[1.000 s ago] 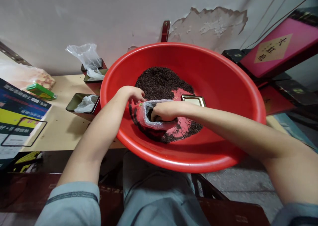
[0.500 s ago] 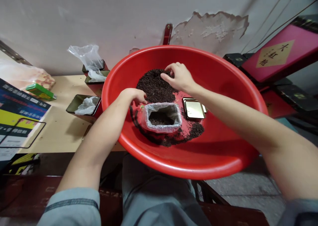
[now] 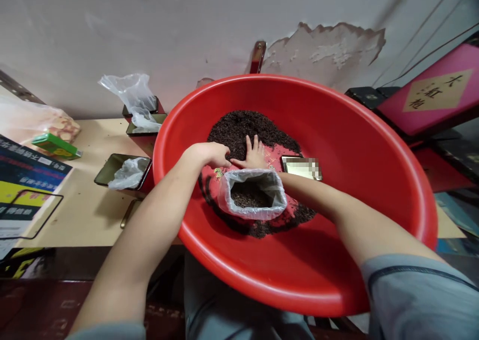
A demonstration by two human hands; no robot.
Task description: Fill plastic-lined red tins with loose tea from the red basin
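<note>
A lidless tin lined with a clear plastic bag (image 3: pixel 229 204) stands in the red basin (image 3: pixel 359 275), with dark leaves (image 3: pixel 250 195) inside it. Behind it spreads a heap of loose dark tea leaves (image 3: pixel 243 125). My right hand (image 3: pixel 255 156) lies palm down at the near edge of the heap, fingers spread, just beyond the tin's back rim. My left hand (image 3: pixel 216 154) is bent over the heap's left edge, thumb and forefinger apart, with nothing visible between them. Its other fingers are partly hidden. A shiny gold tin lid (image 3: pixel 297 168) lies to the right.
On the wooden table (image 3: pixel 90 220) at left stand open tins, one of them (image 3: pixel 107 173) with a plastic bag inside. A green box (image 3: pixel 56 145) lies beyond. At right, a pink tin (image 3: pixel 430 98) lies tilted above dark-lidded tins. A wall rises behind the basin.
My right hand has come down from above the heap to its near edge, and its fingers have spread. The leaves reach further right. My left hand stays near the tin's back left corner.
</note>
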